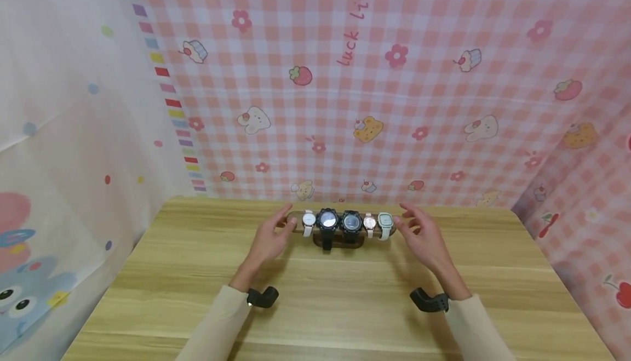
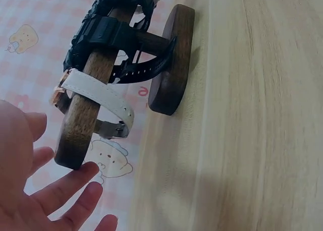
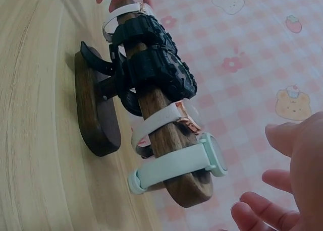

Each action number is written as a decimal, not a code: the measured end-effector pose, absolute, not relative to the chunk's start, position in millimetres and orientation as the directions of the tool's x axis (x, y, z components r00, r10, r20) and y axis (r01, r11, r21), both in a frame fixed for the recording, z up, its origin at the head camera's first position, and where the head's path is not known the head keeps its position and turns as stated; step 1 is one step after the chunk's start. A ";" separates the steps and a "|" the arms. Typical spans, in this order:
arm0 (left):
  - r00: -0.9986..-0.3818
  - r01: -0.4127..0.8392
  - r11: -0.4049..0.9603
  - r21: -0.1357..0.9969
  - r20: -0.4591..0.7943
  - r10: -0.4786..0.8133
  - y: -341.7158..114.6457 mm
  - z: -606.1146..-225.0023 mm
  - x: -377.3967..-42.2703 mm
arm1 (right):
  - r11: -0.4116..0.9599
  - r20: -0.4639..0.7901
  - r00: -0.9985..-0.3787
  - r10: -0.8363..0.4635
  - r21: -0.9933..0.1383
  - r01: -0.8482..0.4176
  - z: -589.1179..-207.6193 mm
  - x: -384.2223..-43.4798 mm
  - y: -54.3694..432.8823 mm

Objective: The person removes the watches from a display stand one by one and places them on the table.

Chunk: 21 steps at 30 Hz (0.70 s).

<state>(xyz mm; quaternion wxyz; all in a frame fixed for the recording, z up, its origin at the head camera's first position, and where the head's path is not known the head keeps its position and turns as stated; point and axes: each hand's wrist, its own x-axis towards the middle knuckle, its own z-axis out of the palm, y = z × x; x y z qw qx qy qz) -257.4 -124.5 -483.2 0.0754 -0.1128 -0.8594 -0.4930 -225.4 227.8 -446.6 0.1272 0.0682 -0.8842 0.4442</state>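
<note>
A dark wooden watch stand [image 3: 93,110] stands on the table, its horizontal bar carrying several wristwatches. From left to right come a white-strapped watch [image 1: 308,219], a black digital watch [image 1: 327,219], a second black watch [image 1: 351,222], a rose-gold watch with a white strap [image 1: 370,222] and a mint-green watch [image 3: 176,165]. My left hand [image 1: 271,238] is at the bar's left end, fingers spread and relaxed; one fingertip appears to reach the end, but contact is unclear. My right hand [image 1: 425,238] is beside the right end, fingers loosely bent and apart from the bar in the right wrist view.
The stand is near the back edge of the light wooden table [image 1: 345,306]. Behind it hangs a pink checked cloth [image 1: 335,147], with a white patterned cloth [image 1: 74,131] at the left. Each wrist wears a black camera strap [image 1: 263,297].
</note>
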 end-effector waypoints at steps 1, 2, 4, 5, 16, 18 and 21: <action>-0.962 0.273 0.491 0.827 0.244 0.124 -124.2 -484.3 -257.7 | 0.597 0.280 -0.960 -0.007 -0.769 -0.229 -447.4 -226.4 227.0; -0.964 0.267 0.496 0.826 0.237 0.124 -123.8 -485.4 -257.8 | 0.597 0.275 -0.961 -0.008 -0.770 -0.226 -448.0 -227.4 226.4; -0.969 0.247 0.506 0.827 0.216 0.120 -123.3 -487.2 -257.8 | 0.600 0.263 -0.965 -0.010 -0.770 -0.216 -449.6 -229.5 224.9; -0.973 0.232 0.507 0.830 0.201 0.116 -123.1 -487.7 -257.7 | 0.601 0.255 -0.967 -0.011 -0.771 -0.211 -450.3 -230.6 224.2; -0.990 0.124 0.411 0.903 0.085 0.113 -122.6 -487.9 -258.5 | 0.590 0.226 -0.974 -0.019 -0.784 -0.193 -458.7 -240.7 218.9; -0.990 0.125 0.397 0.909 0.086 0.115 -122.5 -488.2 -259.1 | 0.592 0.228 -0.974 -0.018 -0.782 -0.194 -460.6 -242.3 217.7; -0.989 0.126 0.385 0.914 0.087 0.118 -122.3 -489.3 -260.2 | 0.601 0.226 -0.974 -0.014 -0.777 -0.189 -462.1 -244.0 216.2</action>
